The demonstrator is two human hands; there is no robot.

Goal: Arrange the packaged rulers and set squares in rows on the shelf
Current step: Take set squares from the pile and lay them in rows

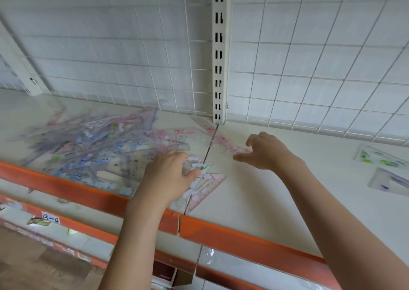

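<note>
Left hand (168,172) presses flat on a pink set square (205,185); right hand (263,150), half open, seems to pinch another pack (230,148) — light, stiff, slippery, best taken by edges

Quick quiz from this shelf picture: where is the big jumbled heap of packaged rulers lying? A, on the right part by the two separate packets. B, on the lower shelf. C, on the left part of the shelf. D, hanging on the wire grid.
C: the heap of packaged rulers sprawls over the left part of the shelf, left of the left hand, while only two separate packets lie at the far right.
</note>
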